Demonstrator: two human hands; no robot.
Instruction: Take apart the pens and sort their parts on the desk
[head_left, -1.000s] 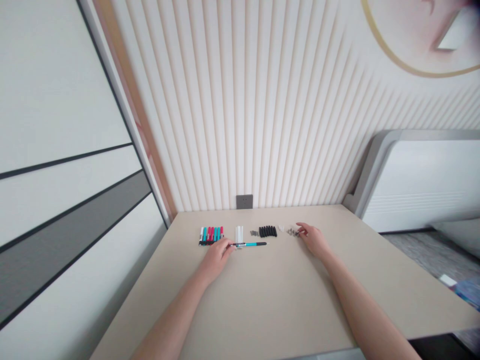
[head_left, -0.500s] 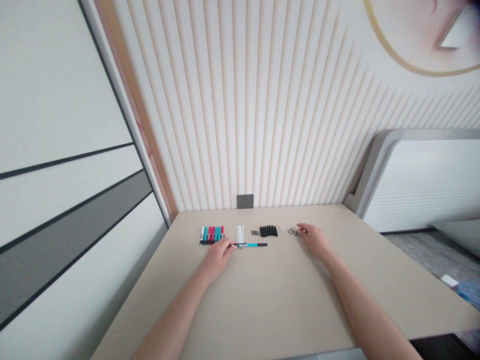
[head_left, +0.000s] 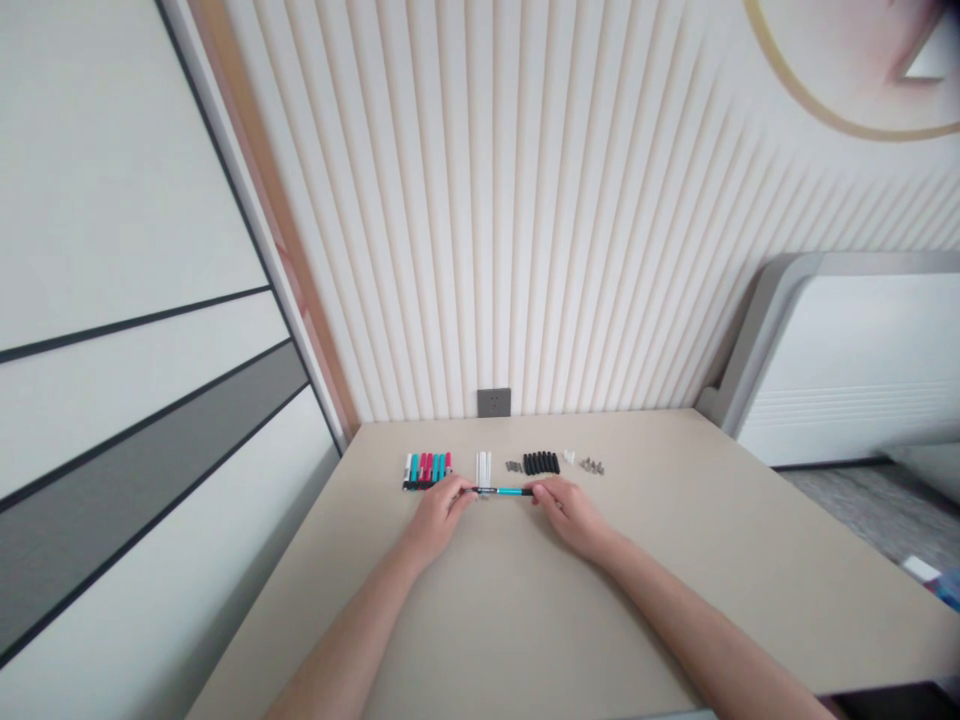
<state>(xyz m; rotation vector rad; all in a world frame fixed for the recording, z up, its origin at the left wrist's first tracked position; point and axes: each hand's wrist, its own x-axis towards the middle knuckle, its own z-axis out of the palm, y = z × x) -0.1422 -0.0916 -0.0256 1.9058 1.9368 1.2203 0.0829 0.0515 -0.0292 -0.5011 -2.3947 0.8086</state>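
A teal and black pen [head_left: 501, 491] lies across the beige table [head_left: 525, 600]. My left hand [head_left: 442, 505] pinches its left end. My right hand [head_left: 566, 505] has its fingers closed at the pen's right tip. Behind the pen, along the far edge, lie a row of coloured pens [head_left: 427, 470], a few white tubes [head_left: 483, 466], a row of black grips [head_left: 540, 463] and small grey parts [head_left: 591, 466].
A ribbed wall with a grey socket [head_left: 493, 402] stands just behind the table. A white and grey panel runs along the left. A white unit [head_left: 855, 370] sits at the right, beyond the table's right edge.
My right hand left the small grey parts and moved left to the pen's right tip. My left hand stayed on the pen's left end.
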